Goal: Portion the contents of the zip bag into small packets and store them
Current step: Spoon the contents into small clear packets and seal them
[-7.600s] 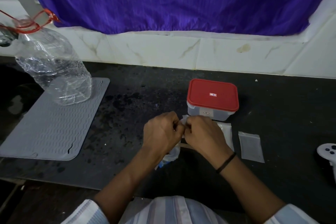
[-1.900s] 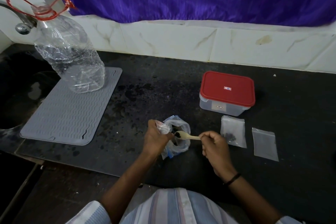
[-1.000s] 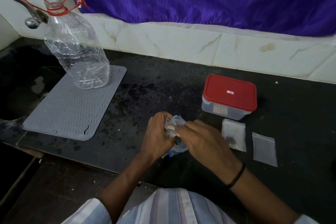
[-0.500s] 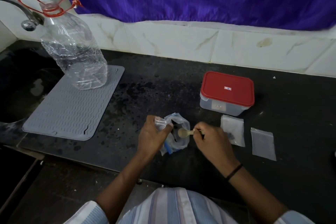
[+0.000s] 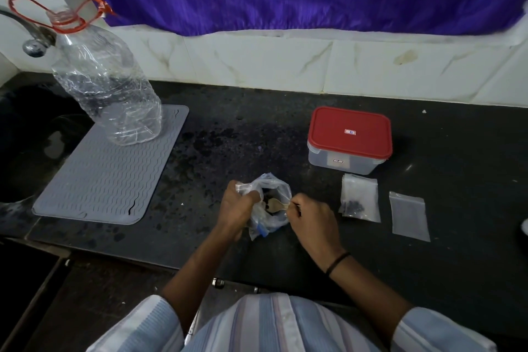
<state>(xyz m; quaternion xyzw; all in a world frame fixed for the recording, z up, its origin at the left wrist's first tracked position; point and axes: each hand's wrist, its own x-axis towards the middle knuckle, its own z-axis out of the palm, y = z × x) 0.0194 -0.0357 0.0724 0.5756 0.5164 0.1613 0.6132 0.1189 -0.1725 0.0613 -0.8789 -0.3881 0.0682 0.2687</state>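
Note:
On the black counter my left hand grips the rim of a clear zip bag and holds it open. My right hand pinches a small wooden spoon whose bowl sits inside the bag's mouth among dark bits. To the right lies a small clear packet with dark contents at its bottom. A second small packet, which looks empty, lies flat further right. Behind them stands a clear box with a red lid, closed.
A large crumpled clear plastic bottle stands on a grey ribbed mat at the left, beside a tap and a dark sink. A white tiled wall and purple curtain back the counter. The counter's front edge runs just below my hands.
The spoon has gone from just outside the bag's mouth into the bag. My left hand keeps holding the bag open.

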